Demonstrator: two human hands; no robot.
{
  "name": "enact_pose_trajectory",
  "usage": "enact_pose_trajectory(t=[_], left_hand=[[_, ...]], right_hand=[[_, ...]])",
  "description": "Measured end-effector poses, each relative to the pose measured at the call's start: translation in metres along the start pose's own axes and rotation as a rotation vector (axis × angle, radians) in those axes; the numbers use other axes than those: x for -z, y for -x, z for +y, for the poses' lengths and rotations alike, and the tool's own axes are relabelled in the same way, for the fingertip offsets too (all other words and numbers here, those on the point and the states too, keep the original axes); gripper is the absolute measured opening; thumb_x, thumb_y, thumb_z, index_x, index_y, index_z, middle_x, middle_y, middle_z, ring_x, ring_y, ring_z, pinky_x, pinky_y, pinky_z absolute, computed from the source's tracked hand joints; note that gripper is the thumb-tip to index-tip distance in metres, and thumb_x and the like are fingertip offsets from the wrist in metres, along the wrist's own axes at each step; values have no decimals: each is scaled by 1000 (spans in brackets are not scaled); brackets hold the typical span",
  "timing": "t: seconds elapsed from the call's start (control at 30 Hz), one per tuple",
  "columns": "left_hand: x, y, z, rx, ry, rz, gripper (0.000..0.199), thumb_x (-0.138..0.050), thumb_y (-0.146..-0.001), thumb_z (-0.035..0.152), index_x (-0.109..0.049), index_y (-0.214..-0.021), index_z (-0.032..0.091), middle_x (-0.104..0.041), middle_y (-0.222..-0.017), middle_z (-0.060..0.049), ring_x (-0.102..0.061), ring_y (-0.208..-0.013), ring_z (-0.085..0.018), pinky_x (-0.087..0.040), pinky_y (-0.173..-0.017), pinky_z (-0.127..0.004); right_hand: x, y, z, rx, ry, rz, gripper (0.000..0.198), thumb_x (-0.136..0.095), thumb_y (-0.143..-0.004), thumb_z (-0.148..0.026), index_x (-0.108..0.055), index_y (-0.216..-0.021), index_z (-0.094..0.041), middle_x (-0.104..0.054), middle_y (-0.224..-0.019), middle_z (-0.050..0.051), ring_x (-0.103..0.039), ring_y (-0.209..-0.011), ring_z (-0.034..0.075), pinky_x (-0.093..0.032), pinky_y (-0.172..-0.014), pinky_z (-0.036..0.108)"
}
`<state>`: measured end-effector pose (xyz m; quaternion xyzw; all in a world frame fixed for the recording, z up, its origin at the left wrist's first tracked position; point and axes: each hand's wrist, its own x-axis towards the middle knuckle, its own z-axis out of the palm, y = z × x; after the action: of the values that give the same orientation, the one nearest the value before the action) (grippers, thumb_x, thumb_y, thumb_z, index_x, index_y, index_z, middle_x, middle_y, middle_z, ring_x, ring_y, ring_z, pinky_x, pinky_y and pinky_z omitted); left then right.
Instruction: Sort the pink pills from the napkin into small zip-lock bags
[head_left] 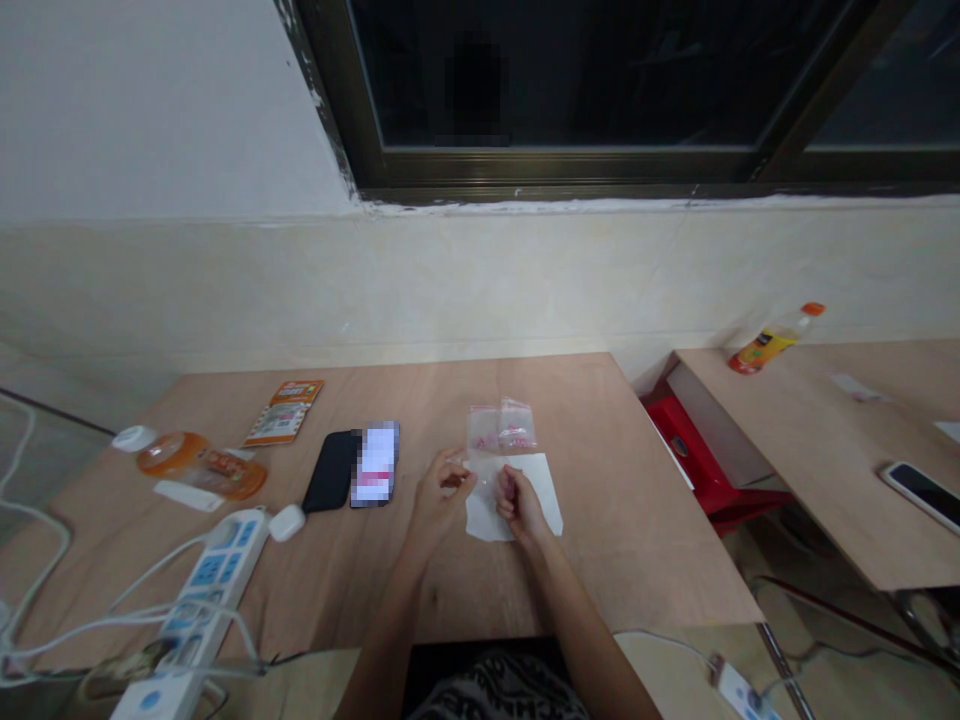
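Observation:
My left hand (441,487) is closed in a pinch, thumb and fingertips together, just left of the white paper (544,492). My right hand (519,502) is above that paper, its fingers curled in. Between the two hands stretches a thin see-through plastic bag (486,472), faint against the paper, its edges hard to make out. Two clear plastic bags with pink print, a left one (482,425) and a right one (517,424), lie side by side just beyond the hands.
Left of my hands lie a lit phone (375,465), a black phone (330,472), an orange packet (285,412) and an orange bottle (202,466) on its side. A power strip (214,590) with white cables sits at the front left. A red stool (694,455) stands between the tables.

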<state>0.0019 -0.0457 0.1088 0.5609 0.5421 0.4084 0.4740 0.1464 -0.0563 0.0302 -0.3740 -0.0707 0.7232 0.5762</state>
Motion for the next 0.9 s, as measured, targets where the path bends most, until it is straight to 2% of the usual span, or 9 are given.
enact_pose_trajectory(t=[0.1,0.23,0.33,0.43,0.53,0.6,0.7,0.8,0.9], left_hand=[[4,0,-2,-17,14,30,58,-67,-73,32,-49,-127,19,-66,-73,3,-63,-68,-12,-48,-65,-23],[16,-1,-4,-15,39,84,50,-65,-75,36,-56,-121,19,-65,-77,1,-62,-67,-12,-46,-58,-21],[30,0,-11,-12,26,142,40,-65,-75,40,-66,-108,18,-67,-81,-2,-63,-71,-15,-47,-59,-22],[40,4,-28,4,-15,256,40,-66,-73,46,-71,-100,16,-71,-88,-7,-64,-76,-19,-50,-63,-27],[42,14,-50,20,-34,324,48,-66,-71,49,-71,-105,15,-71,-98,-11,-65,-82,-22,-52,-64,-29],[40,25,-65,108,-76,309,56,-67,-69,50,-69,-111,14,-72,-94,-11,-65,-75,-21,-51,-57,-28],[35,42,-82,197,-130,215,61,-64,-71,47,-63,-122,13,-71,-96,-11,-66,-79,-22,-55,-63,-32],[32,54,-91,179,-215,136,55,-57,-78,43,-61,-124,13,-71,-102,-11,-68,-83,-23,-56,-76,-37],[29,56,-93,92,-393,103,43,-50,-83,35,-63,-120,16,-70,-106,-10,-67,-95,-24,-53,-88,-41]], right_hand=[[4,-2,0,-119,11,49,38,-68,-73,-37,-37,-58,-21,-36,-43,-11,-19,-32,1,-7,-31,15],[12,-7,-1,-146,-2,49,40,-63,-77,-39,-33,-58,-22,-35,-44,-11,-15,-33,2,-6,-31,15],[20,-13,-4,26,113,94,43,-60,-79,-46,-32,-56,-23,-31,-44,-11,-15,-34,3,-9,-31,17],[30,-23,-11,364,386,266,47,-57,-81,-55,-36,-53,-22,-32,-44,-9,-24,-37,6,-17,-34,20],[38,-35,-20,644,688,367,50,-53,-82,-60,-44,-52,-21,-38,-46,-5,-37,-44,10,-27,-41,24],[42,-41,-24,725,807,373,51,-49,-85,-61,-52,-55,-20,-45,-49,-4,-43,-48,13,-32,-45,25],[45,-45,-23,765,853,403,51,-44,-89,-59,-58,-62,-19,-49,-52,-3,-46,-51,14,-35,-48,27],[45,-45,-18,798,874,427,50,-41,-92,-57,-56,-62,-19,-46,-53,-4,-43,-52,14,-35,-50,27],[43,-43,-16,836,904,408,49,-42,-92,-54,-52,-58,-20,-46,-55,-3,-43,-55,14,-36,-53,28]])
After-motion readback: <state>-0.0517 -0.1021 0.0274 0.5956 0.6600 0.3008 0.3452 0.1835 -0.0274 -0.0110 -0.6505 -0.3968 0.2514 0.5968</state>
